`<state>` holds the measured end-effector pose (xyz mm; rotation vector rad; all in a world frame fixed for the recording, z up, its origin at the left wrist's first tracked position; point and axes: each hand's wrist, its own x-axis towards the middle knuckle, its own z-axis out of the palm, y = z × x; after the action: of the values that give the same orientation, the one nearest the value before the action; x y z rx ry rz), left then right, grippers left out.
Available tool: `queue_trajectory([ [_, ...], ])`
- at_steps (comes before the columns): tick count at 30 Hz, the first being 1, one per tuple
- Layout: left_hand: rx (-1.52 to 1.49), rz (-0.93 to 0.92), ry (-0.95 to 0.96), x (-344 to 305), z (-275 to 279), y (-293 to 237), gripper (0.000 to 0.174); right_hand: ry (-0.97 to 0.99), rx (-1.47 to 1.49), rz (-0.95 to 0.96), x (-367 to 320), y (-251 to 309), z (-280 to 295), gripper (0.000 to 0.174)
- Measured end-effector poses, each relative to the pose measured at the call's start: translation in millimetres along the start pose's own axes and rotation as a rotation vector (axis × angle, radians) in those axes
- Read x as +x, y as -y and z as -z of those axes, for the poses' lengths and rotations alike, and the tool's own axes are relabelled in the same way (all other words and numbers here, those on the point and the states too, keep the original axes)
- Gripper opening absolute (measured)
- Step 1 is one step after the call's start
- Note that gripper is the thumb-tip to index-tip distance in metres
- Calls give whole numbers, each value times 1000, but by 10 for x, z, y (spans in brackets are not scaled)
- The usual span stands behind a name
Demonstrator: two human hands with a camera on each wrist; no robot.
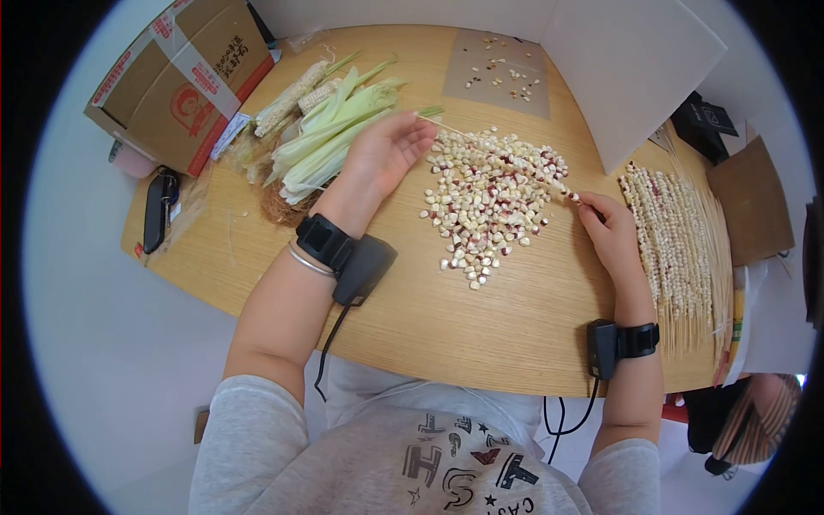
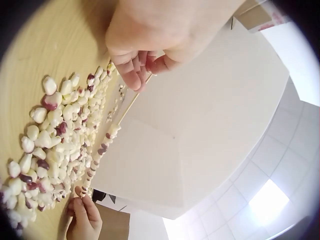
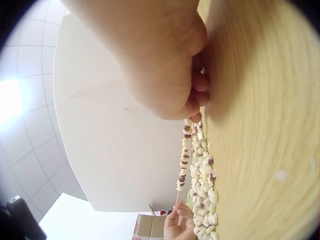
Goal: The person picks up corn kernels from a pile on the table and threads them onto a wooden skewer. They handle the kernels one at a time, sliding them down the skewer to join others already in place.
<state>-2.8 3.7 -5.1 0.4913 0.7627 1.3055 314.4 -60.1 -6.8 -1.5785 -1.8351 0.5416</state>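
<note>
A thin wooden skewer (image 2: 129, 107) threaded with white and dark red corn kernels stretches between the two hands. Its bare end is pinched between thumb and fingers of the left hand (image 1: 390, 150). At the other end, the right hand (image 1: 614, 236) grips the skewer with its fingertips, right at the last kernels. In the right wrist view the kernel-covered part (image 3: 184, 155) runs from the right fingers toward the left hand. Beneath the skewer a heap of loose corn kernels (image 1: 485, 210) spreads over the table (image 1: 395, 318).
Green corn husks (image 1: 343, 129) and stripped cobs (image 1: 292, 99) lie left, before a cardboard box (image 1: 184, 86). Many kernel-threaded skewers (image 1: 674, 232) lie in rows at the right. A white panel (image 1: 635, 69) stands behind them. Scattered kernels dot a grey sheet (image 1: 468, 60) at the back.
</note>
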Motion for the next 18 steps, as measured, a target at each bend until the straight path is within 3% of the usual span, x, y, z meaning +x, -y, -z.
queue_trajectory([
  [18, 49, -36, 105, 6, 15, -21, 8, -4, -11, 14, -4, 1, 12, 20],
])
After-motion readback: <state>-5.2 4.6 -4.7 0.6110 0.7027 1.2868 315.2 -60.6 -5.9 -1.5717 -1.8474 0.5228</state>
